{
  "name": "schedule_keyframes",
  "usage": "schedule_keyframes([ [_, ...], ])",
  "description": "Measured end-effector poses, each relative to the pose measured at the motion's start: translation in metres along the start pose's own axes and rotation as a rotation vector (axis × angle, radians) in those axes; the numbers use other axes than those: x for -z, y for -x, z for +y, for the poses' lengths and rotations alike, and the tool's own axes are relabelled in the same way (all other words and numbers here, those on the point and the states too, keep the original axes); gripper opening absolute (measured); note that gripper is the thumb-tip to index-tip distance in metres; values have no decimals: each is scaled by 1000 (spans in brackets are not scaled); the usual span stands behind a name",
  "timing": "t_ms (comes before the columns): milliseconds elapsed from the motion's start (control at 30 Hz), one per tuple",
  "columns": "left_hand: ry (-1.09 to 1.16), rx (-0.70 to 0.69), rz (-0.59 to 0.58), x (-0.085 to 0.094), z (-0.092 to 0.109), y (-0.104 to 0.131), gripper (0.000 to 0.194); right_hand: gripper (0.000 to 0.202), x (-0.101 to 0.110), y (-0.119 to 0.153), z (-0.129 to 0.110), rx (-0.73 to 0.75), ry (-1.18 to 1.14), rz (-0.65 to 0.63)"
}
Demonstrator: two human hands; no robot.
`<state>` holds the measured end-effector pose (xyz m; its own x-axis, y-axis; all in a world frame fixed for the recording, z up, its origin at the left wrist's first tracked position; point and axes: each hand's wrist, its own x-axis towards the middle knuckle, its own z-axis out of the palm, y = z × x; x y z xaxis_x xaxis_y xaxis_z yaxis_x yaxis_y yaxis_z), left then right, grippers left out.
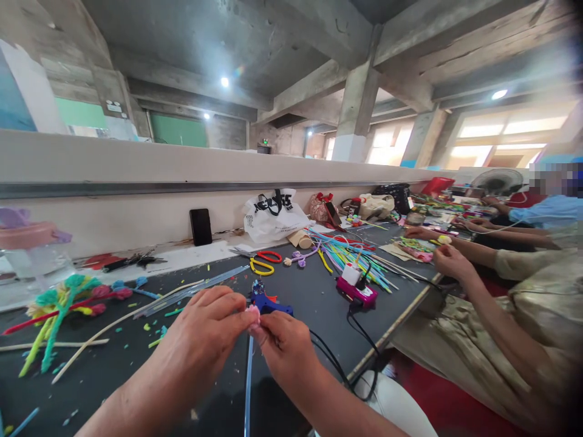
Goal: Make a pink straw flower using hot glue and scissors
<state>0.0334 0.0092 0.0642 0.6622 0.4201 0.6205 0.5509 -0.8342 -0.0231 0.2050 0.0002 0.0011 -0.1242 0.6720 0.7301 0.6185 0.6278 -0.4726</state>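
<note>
The person's left hand (207, 331) and right hand (285, 343) meet low over the dark worktable (319, 297), and both pinch the same small pink fluffy bud (254, 315) between thumb and fingertips. A pale blue stem (248, 382) runs straight down from the bud toward the person, so the piece sits at the near edge of the table, right in front of the blue glue gun (266, 301).

From where I stand the work looks like shaping or seating the bud on its stem. To do it well, I would judge that the left hand should hold firm while the right makes the small turns, with the pinch kept light so the fluff is not crushed. The glue gun's nozzle lies just behind the fingers, and its black cable (339, 370) trails off near the right wrist, so the knuckles want to stay clear of both.

Yellow scissors (261, 267) lie farther back, and finished pipe-cleaner flowers (64, 300) rest at the left. A co-worker's hand (449, 261) works well apart on the right.
</note>
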Motion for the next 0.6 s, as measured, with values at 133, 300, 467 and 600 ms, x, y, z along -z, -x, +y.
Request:
schedule_keyframes([
  [133,8,-14,44,-4,-2,1,19,17,2,-2,-3,-42,-26,9],
  [300,11,-5,97,-6,-4,0,16,20,7,-4,-10,-75,-154,-12],
  [467,-30,-36,109,-3,-1,1,14,36,7,-6,-10,-153,-255,-23],
  [600,-59,-17,105,-7,3,3,13,38,1,-4,-8,-162,-238,8],
])
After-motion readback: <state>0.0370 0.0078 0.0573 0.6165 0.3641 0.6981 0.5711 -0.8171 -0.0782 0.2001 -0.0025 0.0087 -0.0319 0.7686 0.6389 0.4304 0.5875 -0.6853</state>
